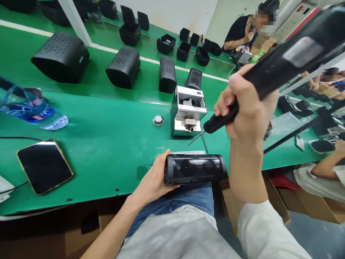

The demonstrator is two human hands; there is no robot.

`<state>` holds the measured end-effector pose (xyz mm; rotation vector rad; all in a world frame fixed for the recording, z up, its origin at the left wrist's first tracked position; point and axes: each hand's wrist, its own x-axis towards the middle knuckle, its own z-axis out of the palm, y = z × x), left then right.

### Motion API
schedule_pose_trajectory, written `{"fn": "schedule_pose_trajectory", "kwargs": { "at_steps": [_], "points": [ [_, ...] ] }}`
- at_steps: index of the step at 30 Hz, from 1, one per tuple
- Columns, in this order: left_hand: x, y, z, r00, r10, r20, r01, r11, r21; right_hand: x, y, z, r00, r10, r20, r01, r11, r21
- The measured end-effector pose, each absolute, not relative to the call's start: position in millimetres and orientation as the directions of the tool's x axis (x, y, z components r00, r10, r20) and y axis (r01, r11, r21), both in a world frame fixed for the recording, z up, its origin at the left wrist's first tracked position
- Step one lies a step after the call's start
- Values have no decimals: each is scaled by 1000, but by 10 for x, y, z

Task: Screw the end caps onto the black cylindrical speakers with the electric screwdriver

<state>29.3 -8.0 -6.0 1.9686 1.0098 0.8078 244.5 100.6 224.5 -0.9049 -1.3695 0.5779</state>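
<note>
My left hand (157, 176) grips the left end of a black speaker (196, 169), which lies lengthwise at the table's front edge with two perforated round patches facing up. Wrapped around a black electric screwdriver (280, 54) is my right hand (248, 100), raised over the right part of the table. The tool's thin bit points down and left, above the speaker and apart from it. Just behind the speaker stands a white and black screw feeder (189, 111), near the bit. A small round metal-rimmed part (158, 120) lies left of the feeder.
A phone (45, 166) and a water bottle (32, 106) lie on the left of the green table (113, 151). Several black speaker housings (124, 66) line the back. Co-workers (242, 32) sit at the far side and at right. Cardboard boxes (309, 201) stand below right.
</note>
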Motion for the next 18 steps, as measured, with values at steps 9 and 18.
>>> {"fn": "schedule_pose_trajectory", "kwargs": {
  "at_steps": [9,18],
  "points": [
    [300,-79,-68,479,859,180,355,-377,855,2327,601,2501,169,838,519,-140,542,-829],
    [303,-88,-46,471,862,190,357,-383,852,2259,661,2321,64,842,536,-155,539,-828]
  ]
}}
